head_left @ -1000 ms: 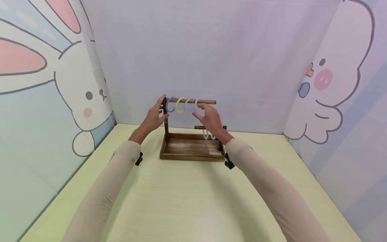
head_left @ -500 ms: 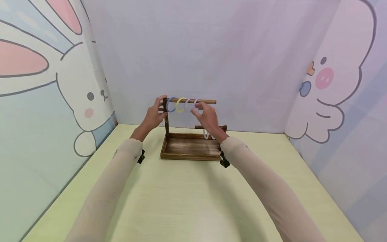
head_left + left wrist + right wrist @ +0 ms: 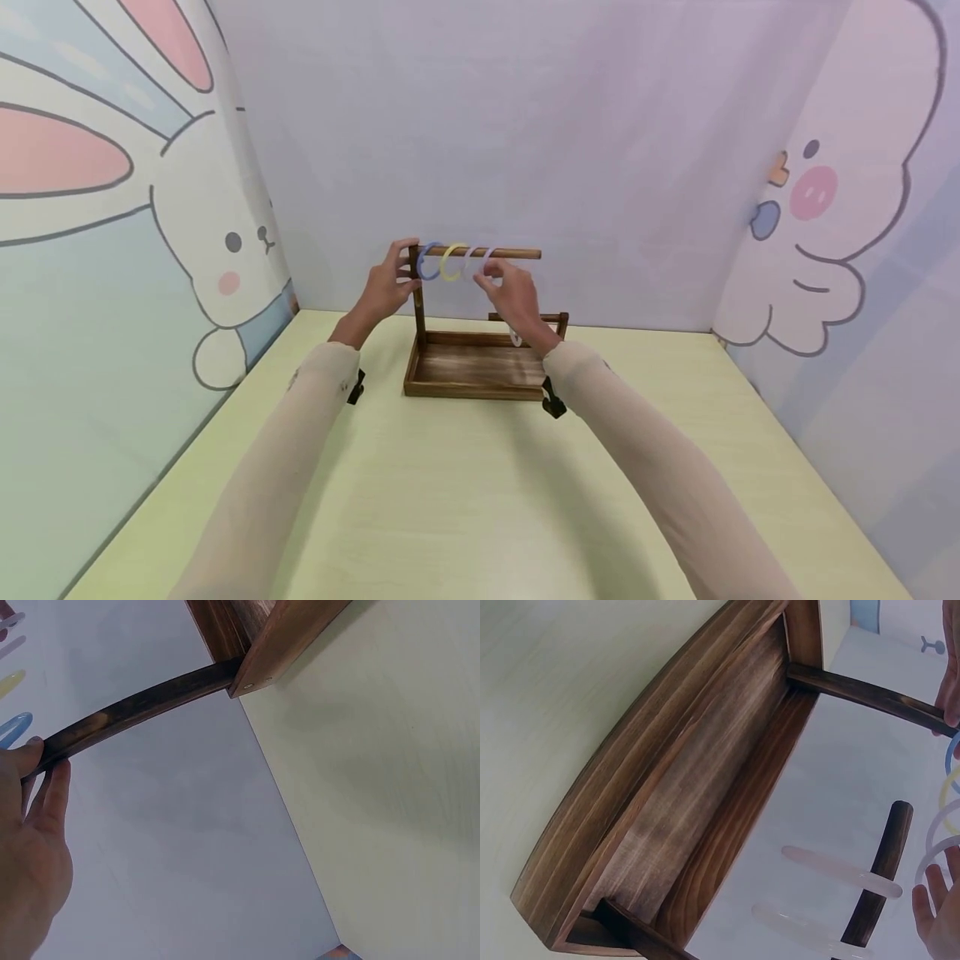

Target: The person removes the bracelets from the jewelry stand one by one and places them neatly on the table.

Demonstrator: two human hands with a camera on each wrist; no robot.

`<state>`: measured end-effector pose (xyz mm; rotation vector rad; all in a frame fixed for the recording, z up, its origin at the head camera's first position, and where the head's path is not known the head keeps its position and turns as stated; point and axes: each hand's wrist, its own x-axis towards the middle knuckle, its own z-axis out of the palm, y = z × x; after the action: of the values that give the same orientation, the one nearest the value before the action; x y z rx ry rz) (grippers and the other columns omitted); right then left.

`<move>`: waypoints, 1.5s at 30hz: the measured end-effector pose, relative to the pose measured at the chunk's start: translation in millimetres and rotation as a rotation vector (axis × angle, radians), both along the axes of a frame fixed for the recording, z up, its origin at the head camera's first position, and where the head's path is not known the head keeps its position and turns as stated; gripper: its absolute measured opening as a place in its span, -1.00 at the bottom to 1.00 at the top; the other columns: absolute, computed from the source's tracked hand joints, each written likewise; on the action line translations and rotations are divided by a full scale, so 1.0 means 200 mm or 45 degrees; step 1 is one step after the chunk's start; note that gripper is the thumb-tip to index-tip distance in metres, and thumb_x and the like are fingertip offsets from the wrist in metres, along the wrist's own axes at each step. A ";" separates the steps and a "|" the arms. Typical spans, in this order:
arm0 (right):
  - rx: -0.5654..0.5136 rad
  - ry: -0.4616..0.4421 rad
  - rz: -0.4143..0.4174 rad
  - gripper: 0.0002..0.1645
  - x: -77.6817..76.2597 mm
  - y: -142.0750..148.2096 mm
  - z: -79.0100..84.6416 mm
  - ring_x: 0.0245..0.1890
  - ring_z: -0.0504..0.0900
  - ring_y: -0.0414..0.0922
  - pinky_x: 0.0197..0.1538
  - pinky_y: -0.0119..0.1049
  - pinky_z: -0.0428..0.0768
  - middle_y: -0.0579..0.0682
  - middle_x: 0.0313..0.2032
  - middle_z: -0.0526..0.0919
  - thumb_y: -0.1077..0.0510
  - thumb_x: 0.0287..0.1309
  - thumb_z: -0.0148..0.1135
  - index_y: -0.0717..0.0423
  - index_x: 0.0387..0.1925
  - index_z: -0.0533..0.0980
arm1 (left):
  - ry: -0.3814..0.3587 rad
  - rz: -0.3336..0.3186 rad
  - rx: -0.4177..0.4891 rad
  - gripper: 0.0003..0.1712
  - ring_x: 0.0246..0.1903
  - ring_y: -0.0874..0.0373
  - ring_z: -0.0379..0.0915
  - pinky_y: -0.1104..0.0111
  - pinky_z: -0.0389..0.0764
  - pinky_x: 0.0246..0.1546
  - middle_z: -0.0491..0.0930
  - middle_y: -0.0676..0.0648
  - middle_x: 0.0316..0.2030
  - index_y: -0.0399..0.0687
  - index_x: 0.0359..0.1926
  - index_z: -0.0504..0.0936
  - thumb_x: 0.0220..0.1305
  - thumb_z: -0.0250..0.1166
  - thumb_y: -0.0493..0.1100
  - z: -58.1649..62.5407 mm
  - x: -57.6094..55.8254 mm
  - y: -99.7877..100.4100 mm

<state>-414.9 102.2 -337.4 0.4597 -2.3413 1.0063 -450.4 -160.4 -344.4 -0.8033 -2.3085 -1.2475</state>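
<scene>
A dark wooden rack (image 3: 480,393) has a tray base and an upper bar (image 3: 517,253). My left hand (image 3: 382,292) grips the top of its left post (image 3: 135,714) between thumb and fingers. Along the upper bar hang a blue ring (image 3: 422,265), a yellow ring (image 3: 445,265) and two lavender rings. With thumb and fingertips, my right hand (image 3: 517,293) pinches the rightmost lavender ring (image 3: 932,852), which still encircles the bar. The other lavender ring (image 3: 466,261) hangs just left of it.
On the lower bar (image 3: 892,840) hang two pale rings, one pale pink ring (image 3: 832,868) and one whitish ring (image 3: 791,922); my right forearm partly hides them in the head view. The rack stands on a pale green table (image 3: 450,483) before a curtain (image 3: 525,125).
My right hand has moved slightly left, and its thumb and fingers have closed on the rightmost lavender ring. My left hand stays at the post. The head view has shifted a little.
</scene>
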 end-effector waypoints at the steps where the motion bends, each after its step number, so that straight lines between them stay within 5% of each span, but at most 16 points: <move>1: -0.003 0.003 -0.005 -0.68 0.00 0.00 0.00 -0.04 0.75 -0.06 -0.10 -0.12 0.69 0.00 -0.04 0.80 -0.03 0.42 0.35 0.08 0.03 0.68 | -0.005 -0.002 0.000 -0.14 0.10 -0.31 0.65 0.05 0.71 0.05 0.52 -0.41 0.29 0.02 0.53 0.18 0.34 0.30 -0.54 0.00 0.00 0.00; 23: -0.048 0.069 0.076 -0.73 0.04 0.07 0.00 -0.11 0.79 -0.09 -0.02 -0.18 0.74 0.07 -0.13 0.81 0.06 0.48 0.28 0.15 0.00 0.68 | -0.056 0.045 -0.025 -0.13 0.14 -0.28 0.62 0.00 0.68 0.09 0.53 -0.38 0.29 0.11 0.52 0.19 0.35 0.31 -0.52 0.03 0.02 0.01; 45: -0.109 0.014 -0.038 -0.68 0.10 0.22 0.06 -0.09 0.81 0.04 -0.04 -0.04 0.75 0.18 -0.13 0.81 0.15 0.47 0.25 0.30 0.07 0.69 | -0.065 0.035 -0.028 -0.14 0.15 -0.28 0.62 -0.01 0.69 0.08 0.53 -0.40 0.28 0.08 0.51 0.20 0.34 0.31 -0.53 0.01 0.04 0.01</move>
<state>-395.5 146.3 -326.1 0.3945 -2.2786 1.0829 -441.5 -158.4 -341.4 -0.7523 -2.3695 -1.2469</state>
